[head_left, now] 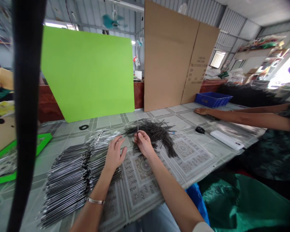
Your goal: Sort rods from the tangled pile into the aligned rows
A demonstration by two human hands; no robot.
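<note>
My left hand (114,153) hovers at the right edge of the metal rods, its fingers curved and apart with nothing visible in them. Thumb and fingertips of my right hand (144,143) pinch a thin dark stick (138,126), which points upward. Just behind and right of that hand spreads a loose heap of dark grey thin sticks (157,130). Shiny metal rods (67,177) lie stacked in two neat rows at the left, beside my left forearm. More silvery rods (103,135) lie loosely at the far end of the stack.
A green panel (89,74) and a cardboard sheet (169,58) stand along the table's back. A co-worker's hand (201,111) rests near a blue crate (213,99). On the patterned tabletop (190,161) lie a white device (227,140), a black round object (200,130) and a black ring (83,127).
</note>
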